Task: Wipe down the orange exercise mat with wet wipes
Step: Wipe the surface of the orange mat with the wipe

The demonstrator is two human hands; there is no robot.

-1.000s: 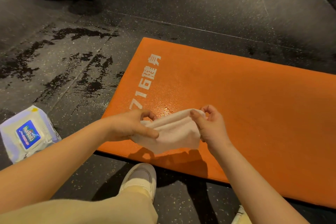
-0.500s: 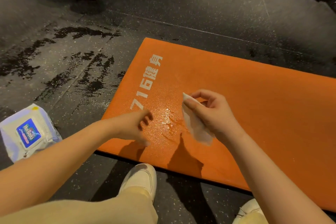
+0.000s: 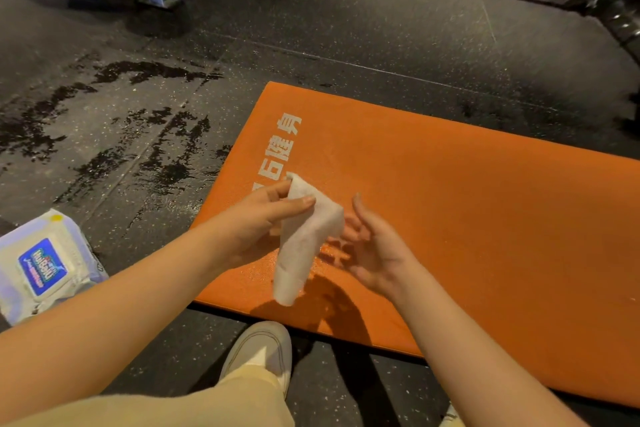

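Near the centre of the frame, the left hand pinched the upper corner of a crumpled white wet wipe between thumb and fingertips. The sheet hung in the air above the near left part of the flat orange exercise mat; whether its lower end touched the mat could not be told. The right hand was just beside the wipe on its right, palm turned towards it, fingers spread and relaxed, gripping nothing. The wipe drooped as a folded strip, its long axis running from the pinch down and slightly left to a loose end that pointed at the mat's near edge. It looked very light, soft and damp, likely to cling to itself and slip a little between fingers. For wiping it would probably be better pressed flat under the palm or bunched in the fingers than held by one corner. The mat's long axis ran from centre left towards the right edge of the frame, with white lettering along its short left end and a glossy wet patch under the hands. A soft white pack of wet wipes lay on the black speckled floor at lower left, apart from the mat.
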